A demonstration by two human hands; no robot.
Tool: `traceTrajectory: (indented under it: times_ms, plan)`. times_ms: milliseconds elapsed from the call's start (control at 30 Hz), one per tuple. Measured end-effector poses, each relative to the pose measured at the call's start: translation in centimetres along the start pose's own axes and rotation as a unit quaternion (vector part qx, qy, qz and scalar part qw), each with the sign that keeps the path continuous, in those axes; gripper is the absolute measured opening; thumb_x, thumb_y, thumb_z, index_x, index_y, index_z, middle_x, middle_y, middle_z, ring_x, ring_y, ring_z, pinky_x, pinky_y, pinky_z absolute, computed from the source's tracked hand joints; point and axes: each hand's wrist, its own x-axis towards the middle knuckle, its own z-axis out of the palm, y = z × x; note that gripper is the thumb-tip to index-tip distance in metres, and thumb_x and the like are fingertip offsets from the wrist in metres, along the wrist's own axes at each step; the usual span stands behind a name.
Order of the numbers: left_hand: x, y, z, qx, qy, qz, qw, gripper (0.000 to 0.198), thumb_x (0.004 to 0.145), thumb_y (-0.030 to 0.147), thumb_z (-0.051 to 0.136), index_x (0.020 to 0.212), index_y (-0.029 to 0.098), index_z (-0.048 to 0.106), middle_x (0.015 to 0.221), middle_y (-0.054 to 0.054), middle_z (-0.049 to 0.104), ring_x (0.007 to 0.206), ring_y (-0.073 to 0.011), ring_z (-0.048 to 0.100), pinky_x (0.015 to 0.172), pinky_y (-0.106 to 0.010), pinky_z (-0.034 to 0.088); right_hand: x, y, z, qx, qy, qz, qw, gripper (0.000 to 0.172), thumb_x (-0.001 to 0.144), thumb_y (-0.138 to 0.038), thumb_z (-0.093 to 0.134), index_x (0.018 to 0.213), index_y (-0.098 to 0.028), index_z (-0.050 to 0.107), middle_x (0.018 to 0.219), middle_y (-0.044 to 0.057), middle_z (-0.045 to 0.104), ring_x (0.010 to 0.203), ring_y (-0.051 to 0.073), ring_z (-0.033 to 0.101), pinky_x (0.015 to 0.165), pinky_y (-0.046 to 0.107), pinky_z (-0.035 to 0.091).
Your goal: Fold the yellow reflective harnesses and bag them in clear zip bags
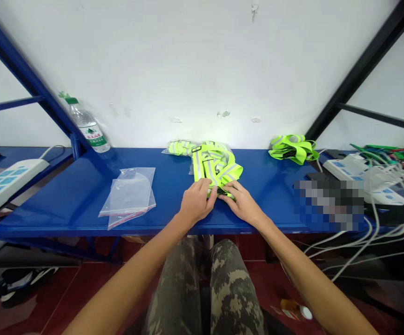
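Reflective strap (pixel 212 171) lay loosely bundled on the counter (pixel 174 190), directly in front of you. Fingers of your left hand (pixel 197 200) and right hand (pixel 242 202) pinched its near end, close together. Judged light, soft and limp, not fragile; loose loops probably slid apart easily. Black buckle (pixel 197 149) seemed stiffer. Best hold, by estimate: across stacked layers, both edges.

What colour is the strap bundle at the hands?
The strap bundle is neon yellow-green with grey stripes, in the head view.
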Motion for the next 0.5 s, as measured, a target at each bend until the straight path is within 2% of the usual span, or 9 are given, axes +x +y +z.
traceTrajectory:
  times_ms: [100,200,367,500]
  plan:
    - [0.4,0.0,0.2,0.031,0.002,0.021,0.999,0.036,0.106,0.034,0.028,0.102,0.018,0.06,0.101,-0.01,0.071,0.097,-0.0232,0.063,0.085,-0.035,0.047,0.2,-0.2,0.1,-0.003,0.011,0.012,1.0,0.032,0.101,-0.043,0.048,0.114,-0.018,0.063,0.11,0.014,0.063,0.102,0.026,0.065,0.092,0.04,0.054]
    - [1.3,-0.4,0.7,0.064,0.018,0.0,0.998,0.041,0.106,0.032,0.025,0.093,0.018,0.061,0.09,-0.011,0.07,0.094,-0.0239,0.061,0.083,-0.036,0.045,0.4,-0.3,0.2,0.01,0.028,0.034,0.999,0.03,0.102,-0.044,0.046,0.112,-0.019,0.06,0.104,0.012,0.067,0.098,0.026,0.066,0.088,0.039,0.053]
    - [2.6,-0.7,1.3,0.042,-0.051,-0.096,0.993,0.043,0.106,0.036,0.027,0.09,0.019,0.063,0.081,-0.01,0.071,0.076,-0.0221,0.066,0.068,-0.032,0.041,0.9,0.1,0.6,0.011,0.046,0.08,0.996,0.037,0.103,-0.046,0.041,0.115,-0.016,0.058,0.103,0.013,0.069,0.097,0.028,0.064,0.088,0.04,0.05]
    - [3.1,-0.9,1.8,0.002,-0.075,-0.135,0.988,0.039,0.106,0.036,0.03,0.098,0.021,0.064,0.088,-0.008,0.075,0.082,-0.022,0.07,0.072,-0.03,0.043,1.2,0.5,0.9,-0.025,0.036,0.075,0.996,0.041,0.104,-0.043,0.035,0.118,-0.014,0.061,0.108,0.016,0.067,0.102,0.03,0.06,0.095,0.046,0.047]
